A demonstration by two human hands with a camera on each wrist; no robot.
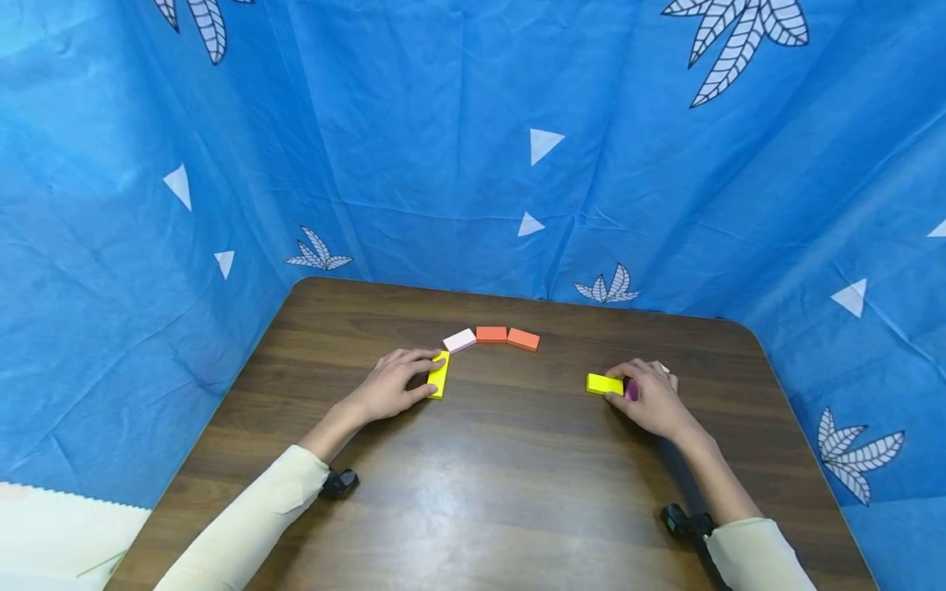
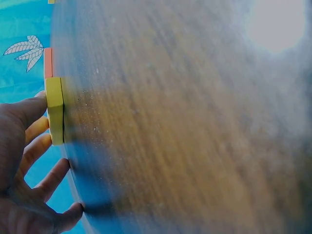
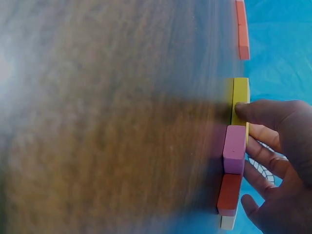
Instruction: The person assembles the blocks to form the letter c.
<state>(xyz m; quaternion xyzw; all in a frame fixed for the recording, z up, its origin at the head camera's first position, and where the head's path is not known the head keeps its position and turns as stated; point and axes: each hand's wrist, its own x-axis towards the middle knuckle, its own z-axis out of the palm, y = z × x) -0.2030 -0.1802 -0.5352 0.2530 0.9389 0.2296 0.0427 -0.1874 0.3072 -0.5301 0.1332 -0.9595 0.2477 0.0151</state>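
Left yellow block (image 1: 441, 380): one, on the desk (image 1: 473, 509), left of centre. Lies at 3 o'clock from your left grip (image 1: 389, 387), which is clamped on it, thumb and fingers both in contact. Long axis nearly 12 to 6, far end leaning slightly toward 1.

Right yellow block (image 1: 600, 383): one, on the desk, right of centre. Lies between 9 and 10 o'clock from your right grip (image 1: 654, 400), which is clamped on it between thumb and fingers, near its 3 o'clock end. Long axis close to 9 to 3, the free end pointing away from your hand.

Purple block (image 1: 631, 390): one, just beside that yellow block at its 3 o'clock end, partly under your right hand. In the right wrist view, next along: red block (image 3: 229, 192), then pale block (image 3: 227, 223).

White block (image 1: 459, 339): one, at 1 o'clock from your left yellow block, their corners close; whether touching, cannot tell. Long axis about 8 to 2.

Orange blocks (image 1: 491, 334): two, continuing that curve toward 3 o'clock; the second tilts toward 4.

Surround: blue cloth (image 1: 414, 148), leaf and triangle prints, from 9 through 12 to 3.
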